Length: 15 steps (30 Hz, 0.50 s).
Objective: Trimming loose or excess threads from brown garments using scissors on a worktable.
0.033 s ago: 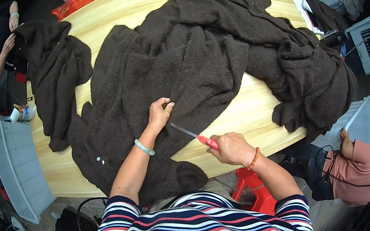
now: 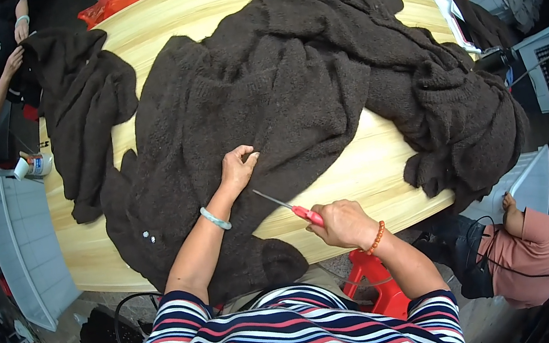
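Observation:
A dark brown knitted garment (image 2: 232,91) lies spread and rumpled over the middle of the wooden table, its near part reaching my lap. My left hand (image 2: 239,166) rests on it, thumb and fingertips pinched together; whatever they hold is too small to make out. My right hand (image 2: 343,224) is closed around the red handle of a tool with a narrow metal blade (image 2: 273,197). The blade points up and left toward my left hand, with its tip just short of it, over the garment. Two small pale spots (image 2: 149,237) show on the cloth at left.
More brown knitwear lies bunched at the table's right (image 2: 469,117) and far left (image 2: 86,108), where another person's hands (image 2: 16,58) touch it. A white jar (image 2: 34,167) stands at the left edge. A red stool (image 2: 373,286) is below; a person in pink (image 2: 532,255) sits at right.
The tool in my right hand has turned slightly, so its blade looks thinner, and its tip sits a little lower. My left hand stays in place.

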### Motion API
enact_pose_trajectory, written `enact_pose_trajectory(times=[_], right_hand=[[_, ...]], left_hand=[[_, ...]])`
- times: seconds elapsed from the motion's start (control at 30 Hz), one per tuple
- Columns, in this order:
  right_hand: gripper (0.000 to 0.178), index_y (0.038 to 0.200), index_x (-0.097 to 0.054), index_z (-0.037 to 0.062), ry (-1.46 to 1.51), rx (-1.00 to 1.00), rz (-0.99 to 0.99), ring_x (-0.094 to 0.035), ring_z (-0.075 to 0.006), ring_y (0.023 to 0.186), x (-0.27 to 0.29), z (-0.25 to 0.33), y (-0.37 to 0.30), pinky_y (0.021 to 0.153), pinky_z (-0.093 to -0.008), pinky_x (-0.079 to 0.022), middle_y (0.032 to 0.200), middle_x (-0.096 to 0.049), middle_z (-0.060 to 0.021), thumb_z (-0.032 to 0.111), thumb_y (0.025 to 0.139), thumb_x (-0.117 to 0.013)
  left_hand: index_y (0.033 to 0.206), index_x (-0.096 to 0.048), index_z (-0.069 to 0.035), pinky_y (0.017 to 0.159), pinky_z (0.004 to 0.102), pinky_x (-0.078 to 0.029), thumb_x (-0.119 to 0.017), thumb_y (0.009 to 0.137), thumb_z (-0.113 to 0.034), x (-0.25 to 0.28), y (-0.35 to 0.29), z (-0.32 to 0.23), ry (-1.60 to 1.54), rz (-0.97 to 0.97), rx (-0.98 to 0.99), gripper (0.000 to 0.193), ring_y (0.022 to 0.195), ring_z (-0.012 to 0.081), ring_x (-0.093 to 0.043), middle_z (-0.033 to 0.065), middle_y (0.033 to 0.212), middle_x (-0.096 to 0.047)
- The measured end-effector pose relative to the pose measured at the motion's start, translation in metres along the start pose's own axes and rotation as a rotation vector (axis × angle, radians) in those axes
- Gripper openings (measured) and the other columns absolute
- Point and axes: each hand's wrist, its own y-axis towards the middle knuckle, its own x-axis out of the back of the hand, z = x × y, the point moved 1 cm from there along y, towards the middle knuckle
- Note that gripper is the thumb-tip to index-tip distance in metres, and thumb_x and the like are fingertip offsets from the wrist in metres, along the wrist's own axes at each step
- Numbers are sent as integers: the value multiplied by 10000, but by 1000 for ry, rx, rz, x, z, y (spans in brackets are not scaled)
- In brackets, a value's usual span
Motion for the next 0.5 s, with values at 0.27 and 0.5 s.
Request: enact_pose_trajectory(times=[0.27,0.5], right_hand=[[279,958,-617,36,-12,-44,29,-662,-372,731,7,5,-16,673,-456,-523,725,-656,-210,302,873,-604],[237,978,-586,64,99,-169,-258,-641,-404,701,12,-8,-13,665,-485,-506,706,-638,-221,279,880,-598]], left_hand=[[1008,-670,27,820,331,-502,-716,799,-182,-4,-22,6,-78,-80,-27,298,920,265,-668,172,990,-696],[1143,-609,23,837,365,-510,-777,733,-317,-11,13,-25,-149,-10,120,559,965,281,-658,185,1040,-678]])
